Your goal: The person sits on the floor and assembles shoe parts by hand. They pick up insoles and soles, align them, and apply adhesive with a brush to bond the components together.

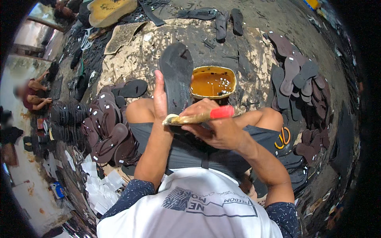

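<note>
Sole (176,75): just left of the tub (214,97), toe end away from the wearer; I would keep it this level and steady, and run long, even strokes out to its edge without spilling over.
Brush (194,118): crosswise at the sole's heel end, nearer the wearer than the tub; a light load, wiped on the tub's rim, should avoid drips, since the bristles sit over the left wrist. Whether they touch the sole, I cannot tell.
Black face: long, rounded, with a dark notch near the toe; the heel half looks rougher and a little shiny, though wet or merely textured is unclear.
Left hand (160,99): left of the tub, cradling the sole, thumb along its left edge, the other fingers mostly hidden beneath; that thumb is best kept off the face.
Right hand (214,127): on the wearer's side of the tub, fingers closed round the brush handle; a loose wrist would likely spread more evenly.
Amber liquid (208,85): inside the tub, flecked with bright reflections.
Brown sandals (107,146): heaped left of the tub, toward the wearer.
Loose soles (291,71): piled well right of the tub.
</note>
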`<state>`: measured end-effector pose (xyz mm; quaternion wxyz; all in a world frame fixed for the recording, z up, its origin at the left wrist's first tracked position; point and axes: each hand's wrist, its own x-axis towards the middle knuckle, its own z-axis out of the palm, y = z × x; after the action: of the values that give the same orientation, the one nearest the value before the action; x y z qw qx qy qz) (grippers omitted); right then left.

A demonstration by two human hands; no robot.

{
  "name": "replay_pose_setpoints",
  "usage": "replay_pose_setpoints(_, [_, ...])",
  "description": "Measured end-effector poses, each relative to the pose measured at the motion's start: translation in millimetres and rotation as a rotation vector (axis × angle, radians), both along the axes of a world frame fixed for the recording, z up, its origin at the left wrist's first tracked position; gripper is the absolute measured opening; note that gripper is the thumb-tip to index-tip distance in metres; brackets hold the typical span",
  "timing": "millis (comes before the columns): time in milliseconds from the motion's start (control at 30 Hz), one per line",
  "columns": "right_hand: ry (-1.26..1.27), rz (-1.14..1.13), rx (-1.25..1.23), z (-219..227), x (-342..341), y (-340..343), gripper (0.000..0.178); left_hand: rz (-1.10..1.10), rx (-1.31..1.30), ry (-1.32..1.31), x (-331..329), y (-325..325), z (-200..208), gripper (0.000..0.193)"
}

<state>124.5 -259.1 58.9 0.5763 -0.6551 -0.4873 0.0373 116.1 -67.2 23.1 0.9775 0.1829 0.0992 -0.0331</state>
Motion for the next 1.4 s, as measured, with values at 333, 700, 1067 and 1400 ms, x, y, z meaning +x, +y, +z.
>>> replay_pose_setpoints(333, [0.533,-0.186,-0.070,-6,-7,-64,0.023,-0.198,0.154,0.083,53,-40,-39,0.078])
replay_pose_setpoints(700, [0.461,-1.152,0.059,11,-10,-172,0.022,-0.129,0.728,-0.019,254,-104,-43,0.075])
replay_pose_setpoints(1067, [0.550,-0.813,-0.091,-60,70,-108,0.036,-0.241,2.596,1.155,-146,263,17,0.093])
replay_pose_setpoints(1400, [-0.265,-0.494,-0.795,-142,118,-11,0.029,0.813,2.442,0.091,-124,163,95,0.031])
